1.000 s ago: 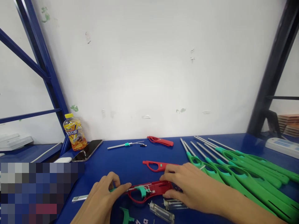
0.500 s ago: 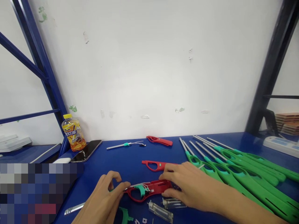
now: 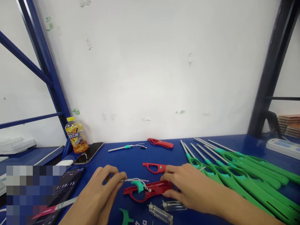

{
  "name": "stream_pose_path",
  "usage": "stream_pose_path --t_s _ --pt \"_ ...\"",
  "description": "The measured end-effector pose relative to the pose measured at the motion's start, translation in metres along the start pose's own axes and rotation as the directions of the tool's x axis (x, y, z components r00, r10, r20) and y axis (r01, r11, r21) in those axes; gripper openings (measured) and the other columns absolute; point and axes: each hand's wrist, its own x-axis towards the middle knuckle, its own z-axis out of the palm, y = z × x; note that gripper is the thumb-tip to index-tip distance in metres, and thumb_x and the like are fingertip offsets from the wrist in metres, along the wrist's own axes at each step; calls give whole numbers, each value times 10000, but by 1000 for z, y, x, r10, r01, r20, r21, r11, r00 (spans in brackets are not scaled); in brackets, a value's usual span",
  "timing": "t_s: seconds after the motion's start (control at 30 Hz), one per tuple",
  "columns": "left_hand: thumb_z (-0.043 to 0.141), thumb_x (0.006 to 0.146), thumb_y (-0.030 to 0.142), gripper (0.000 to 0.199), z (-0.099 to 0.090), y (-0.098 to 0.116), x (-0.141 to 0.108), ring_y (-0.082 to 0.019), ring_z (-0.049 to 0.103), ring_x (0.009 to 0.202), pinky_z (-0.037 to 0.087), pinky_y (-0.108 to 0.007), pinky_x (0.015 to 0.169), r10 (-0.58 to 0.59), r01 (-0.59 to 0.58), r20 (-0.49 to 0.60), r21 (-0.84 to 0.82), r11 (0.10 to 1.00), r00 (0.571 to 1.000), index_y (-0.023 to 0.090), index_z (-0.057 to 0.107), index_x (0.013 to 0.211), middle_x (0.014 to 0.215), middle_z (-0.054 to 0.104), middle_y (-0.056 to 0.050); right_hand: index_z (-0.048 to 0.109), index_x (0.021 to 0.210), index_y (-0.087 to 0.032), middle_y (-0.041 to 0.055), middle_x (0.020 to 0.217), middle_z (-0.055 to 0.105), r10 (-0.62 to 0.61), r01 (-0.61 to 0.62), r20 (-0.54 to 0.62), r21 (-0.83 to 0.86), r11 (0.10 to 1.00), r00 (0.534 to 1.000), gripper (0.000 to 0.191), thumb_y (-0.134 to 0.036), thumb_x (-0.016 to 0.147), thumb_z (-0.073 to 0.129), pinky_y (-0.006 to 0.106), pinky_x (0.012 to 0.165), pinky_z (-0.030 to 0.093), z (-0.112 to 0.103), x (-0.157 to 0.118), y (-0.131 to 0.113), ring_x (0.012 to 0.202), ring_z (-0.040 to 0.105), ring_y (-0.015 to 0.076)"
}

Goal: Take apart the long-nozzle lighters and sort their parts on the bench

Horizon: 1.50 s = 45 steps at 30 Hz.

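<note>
My left hand (image 3: 103, 187) pinches a thin metal tube with white wires (image 3: 137, 180) between thumb and fingertips. A teal trigger (image 3: 138, 187) hangs at the wires, just over a red lighter shell half (image 3: 157, 190). My right hand (image 3: 185, 184) grips the right end of that shell, with its open inside facing up. Behind it, partly covered by my right hand, lies another red shell half (image 3: 154, 167). Clear fuel tanks (image 3: 161, 214) rest in front of the shell. Near my left hand is a loose teal trigger (image 3: 126, 216).
Several green lighters (image 3: 234, 175) with metal tubes fan out at the right. A red shell piece (image 3: 160, 143) and a tube with wires (image 3: 126, 147) lie at the back. A drink bottle (image 3: 77, 137) and phones (image 3: 89, 153) stand or lie at the left; a power strip (image 3: 284, 148) is far right.
My left hand has lifted the tube and wires up off the red shell's left end and drawn them slightly left. My right hand stays on the shell. The view has shifted a little.
</note>
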Motion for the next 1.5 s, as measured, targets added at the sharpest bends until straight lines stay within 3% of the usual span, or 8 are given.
stream_pose_path --t_s 0.1,0.2,0.27,0.43,0.63,0.8,1.13,1.5 --pt "406 1031 354 281 -14 -8 20 -188 624 871 521 -279 789 7 -6 -2 25 1000 1000 265 667 1087 1016 644 -44 689 1035 -231 42 1065 713 10 -11 -8 -28 1000 1000 198 -395 945 626 329 656 405 1 0 2 870 694 267" --pt "383 1038 358 303 -20 -23 48 -203 608 944 505 -293 802 -15 16 151 -8 1000 988 254 660 1102 1037 639 -53 690 1029 -227 48 1055 712 1 -1 -24 -33 999 1000 213 -410 945 621 334 654 402 3 0 4 888 693 275" --pt "364 1038 345 320 -14 -34 69 -209 606 987 494 -321 865 -2 15 268 -46 999 963 249 660 1110 1051 641 -54 691 1015 -222 48 1034 713 -4 3 -36 -36 999 999 214 -412 944 623 333 642 395 4 -1 4 874 694 271" --pt "390 996 306 281 31 -66 104 -217 613 983 467 -350 906 -41 107 433 -128 986 900 217 643 1077 1020 663 -57 693 1004 -215 50 1027 716 -11 8 -55 -43 999 998 219 -415 937 634 328 627 381 2 -1 5 852 696 263" --pt "492 901 262 193 85 -107 100 -220 622 916 462 -308 797 -41 133 561 -124 983 827 221 648 1007 976 667 -54 691 1037 -217 52 1060 715 8 -8 -10 -23 1000 1000 252 -440 947 617 325 633 387 -3 -1 4 854 693 263" --pt "485 910 265 189 101 -117 98 -238 607 964 441 -313 802 -35 114 580 -100 988 814 238 644 1009 1001 650 -59 681 1052 -224 48 1069 712 6 -7 -24 -36 999 1000 254 -444 947 613 329 635 386 0 -2 5 860 690 265" --pt "479 901 230 174 128 -122 119 -246 606 966 440 -311 792 -47 93 546 -57 994 836 227 632 985 993 659 -72 681 1051 -231 45 1050 709 21 -21 3 -36 999 1000 262 -461 951 606 326 634 385 -4 -2 3 845 686 259" --pt "520 886 202 152 139 -129 129 -234 626 984 459 -300 825 -67 102 522 -38 994 850 226 641 975 1010 682 -61 676 1014 -233 26 1025 709 9 -11 -30 -61 998 999 254 -470 936 629 326 574 318 -2 -3 4 798 682 250"
